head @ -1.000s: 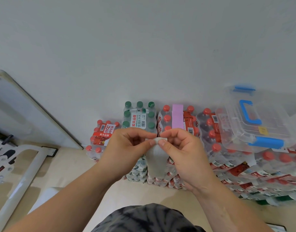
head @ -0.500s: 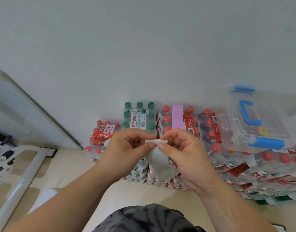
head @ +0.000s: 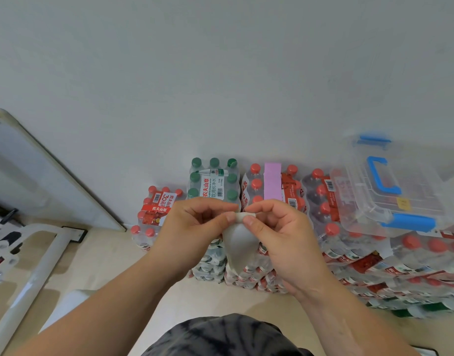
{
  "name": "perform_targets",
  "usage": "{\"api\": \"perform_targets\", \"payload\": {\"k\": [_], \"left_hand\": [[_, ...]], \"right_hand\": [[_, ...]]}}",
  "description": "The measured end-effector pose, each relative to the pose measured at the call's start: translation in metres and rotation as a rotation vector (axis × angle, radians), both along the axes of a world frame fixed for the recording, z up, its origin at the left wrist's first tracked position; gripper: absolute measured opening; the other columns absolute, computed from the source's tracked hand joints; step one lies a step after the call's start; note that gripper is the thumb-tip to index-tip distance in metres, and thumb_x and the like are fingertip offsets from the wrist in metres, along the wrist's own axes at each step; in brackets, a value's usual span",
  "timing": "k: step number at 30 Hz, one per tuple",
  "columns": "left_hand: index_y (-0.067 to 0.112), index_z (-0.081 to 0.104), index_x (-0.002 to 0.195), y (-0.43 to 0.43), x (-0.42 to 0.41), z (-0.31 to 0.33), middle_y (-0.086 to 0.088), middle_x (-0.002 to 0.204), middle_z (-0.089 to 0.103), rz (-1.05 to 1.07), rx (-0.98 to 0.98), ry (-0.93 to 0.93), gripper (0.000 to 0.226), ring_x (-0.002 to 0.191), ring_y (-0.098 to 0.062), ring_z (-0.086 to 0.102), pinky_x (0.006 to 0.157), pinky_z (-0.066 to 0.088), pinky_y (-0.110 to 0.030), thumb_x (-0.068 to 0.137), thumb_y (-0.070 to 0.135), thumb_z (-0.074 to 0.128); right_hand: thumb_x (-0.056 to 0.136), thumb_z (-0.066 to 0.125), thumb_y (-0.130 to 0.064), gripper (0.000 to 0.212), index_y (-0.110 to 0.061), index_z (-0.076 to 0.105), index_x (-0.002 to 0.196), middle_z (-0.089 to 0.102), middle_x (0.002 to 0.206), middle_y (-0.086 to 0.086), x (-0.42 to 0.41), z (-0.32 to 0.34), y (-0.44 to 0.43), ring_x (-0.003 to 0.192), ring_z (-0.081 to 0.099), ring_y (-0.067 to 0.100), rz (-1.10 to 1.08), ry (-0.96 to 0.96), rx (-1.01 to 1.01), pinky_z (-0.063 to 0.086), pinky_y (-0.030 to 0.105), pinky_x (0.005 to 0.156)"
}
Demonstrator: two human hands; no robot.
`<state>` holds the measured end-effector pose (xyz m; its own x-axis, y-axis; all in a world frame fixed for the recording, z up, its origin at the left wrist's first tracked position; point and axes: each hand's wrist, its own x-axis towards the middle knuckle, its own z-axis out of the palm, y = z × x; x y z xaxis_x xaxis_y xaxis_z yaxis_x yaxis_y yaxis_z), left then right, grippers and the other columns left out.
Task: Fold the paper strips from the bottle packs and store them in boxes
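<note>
My left hand (head: 192, 227) and my right hand (head: 279, 235) meet in front of the stacked bottle packs and pinch the top of a white paper strip (head: 240, 242). The strip hangs down between my thumbs in a loop, its two ends held together at the top. A pink paper strip (head: 272, 183) lies flat on top of a red-capped bottle pack (head: 255, 183) behind my hands. A clear plastic box (head: 390, 191) with blue handle and latches rests shut on the packs at the right.
A green-capped pack (head: 213, 181) and a lower red-capped pack (head: 156, 204) stand against the white wall. More red-capped packs (head: 413, 253) fill the right. A white board (head: 41, 176) leans at the left, above a white metal frame (head: 33, 273) on the beige floor.
The hanging white strip has bowed out wider below my fingers. Both hands have stayed almost in place, still pinching its top.
</note>
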<state>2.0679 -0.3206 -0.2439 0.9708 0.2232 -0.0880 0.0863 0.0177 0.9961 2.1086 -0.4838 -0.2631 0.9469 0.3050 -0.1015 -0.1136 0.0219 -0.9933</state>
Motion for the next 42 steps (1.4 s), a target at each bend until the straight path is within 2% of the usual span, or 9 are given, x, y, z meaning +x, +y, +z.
{"api": "perform_targets", "payload": {"k": [6, 12, 15, 20, 25, 30, 33, 37, 42], "left_hand": [[0.022, 0.08, 0.081, 0.0, 0.001, -0.001, -0.022, 0.083, 0.071, 0.014, 0.08, -0.009, 0.015, 0.077, -0.028, 0.066, 0.074, 0.059, -0.04, 0.067, 0.027, 0.08], [0.028, 0.08, 0.081, -0.005, -0.002, -0.004, -0.023, 0.084, 0.072, 0.073, 0.082, -0.055, 0.015, 0.086, -0.049, 0.064, 0.079, 0.057, -0.06, 0.067, 0.023, 0.08], [0.027, 0.08, 0.082, -0.006, -0.003, -0.005, -0.023, 0.084, 0.072, 0.082, 0.076, -0.052, 0.016, 0.087, -0.05, 0.064, 0.079, 0.057, -0.06, 0.066, 0.022, 0.08], [0.025, 0.081, 0.09, -0.003, -0.001, -0.006, -0.02, 0.081, 0.07, 0.048, 0.081, -0.011, 0.019, 0.074, -0.04, 0.062, 0.078, 0.057, -0.055, 0.072, 0.019, 0.08], [0.024, 0.082, 0.09, -0.002, 0.001, 0.0, -0.027, 0.089, 0.07, 0.027, 0.069, -0.032, 0.019, 0.085, -0.046, 0.065, 0.081, 0.054, -0.06, 0.076, 0.012, 0.079], [0.025, 0.082, 0.084, -0.003, 0.003, -0.002, -0.027, 0.093, 0.072, 0.035, 0.028, -0.042, 0.03, 0.097, -0.055, 0.06, 0.089, 0.052, -0.065, 0.076, -0.004, 0.078], [0.024, 0.082, 0.081, -0.004, 0.001, -0.005, -0.025, 0.093, 0.073, 0.064, 0.007, -0.04, 0.028, 0.099, -0.053, 0.061, 0.09, 0.055, -0.059, 0.072, -0.002, 0.08], [0.022, 0.082, 0.082, -0.004, -0.002, -0.004, -0.027, 0.092, 0.072, 0.049, -0.023, -0.037, 0.02, 0.096, -0.052, 0.062, 0.087, 0.056, -0.056, 0.063, 0.017, 0.082], [0.025, 0.081, 0.091, -0.007, 0.0, -0.001, -0.026, 0.09, 0.07, 0.056, 0.009, -0.015, 0.019, 0.081, -0.041, 0.064, 0.08, 0.058, -0.05, 0.077, 0.011, 0.078]], "right_hand": [[0.089, 0.072, -0.006, 0.014, -0.02, 0.073, 0.094, 0.075, 0.078, 0.003, -0.002, 0.001, -0.001, 0.073, 0.067, 0.011, 0.007, 0.016, 0.016, 0.055, 0.023, 0.067], [0.081, 0.073, -0.035, 0.018, -0.025, 0.074, 0.096, 0.067, 0.085, 0.031, -0.004, 0.003, 0.002, 0.071, 0.06, 0.025, -0.053, 0.032, 0.063, 0.048, 0.037, 0.065], [0.088, 0.073, -0.021, 0.005, -0.02, 0.074, 0.092, 0.073, 0.082, 0.02, -0.004, 0.001, 0.001, 0.069, 0.063, 0.018, -0.077, 0.044, 0.074, 0.05, 0.028, 0.062], [0.088, 0.074, -0.011, 0.009, -0.018, 0.074, 0.092, 0.077, 0.082, 0.005, -0.004, 0.001, 0.001, 0.072, 0.068, 0.007, -0.106, 0.02, 0.067, 0.05, 0.017, 0.062], [0.089, 0.073, -0.009, 0.011, -0.017, 0.071, 0.097, 0.078, 0.086, 0.007, -0.004, 0.003, 0.002, 0.078, 0.073, 0.018, -0.101, 0.026, 0.077, 0.056, 0.026, 0.067], [0.089, 0.072, -0.012, 0.01, -0.014, 0.071, 0.099, 0.076, 0.08, 0.011, -0.006, 0.007, 0.002, 0.068, 0.068, 0.011, -0.091, 0.023, 0.091, 0.051, 0.019, 0.06], [0.087, 0.074, -0.009, 0.013, -0.016, 0.073, 0.098, 0.078, 0.084, 0.006, -0.007, 0.005, 0.002, 0.078, 0.072, 0.013, -0.106, 0.018, 0.09, 0.056, 0.023, 0.069], [0.087, 0.075, -0.007, 0.02, -0.025, 0.076, 0.094, 0.079, 0.088, 0.001, -0.011, 0.004, 0.005, 0.084, 0.074, 0.014, -0.151, 0.002, 0.08, 0.055, 0.022, 0.072], [0.088, 0.073, -0.007, 0.019, -0.025, 0.076, 0.094, 0.079, 0.089, 0.0, -0.01, 0.007, 0.006, 0.083, 0.073, 0.01, -0.175, 0.038, 0.118, 0.055, 0.02, 0.069]]}}
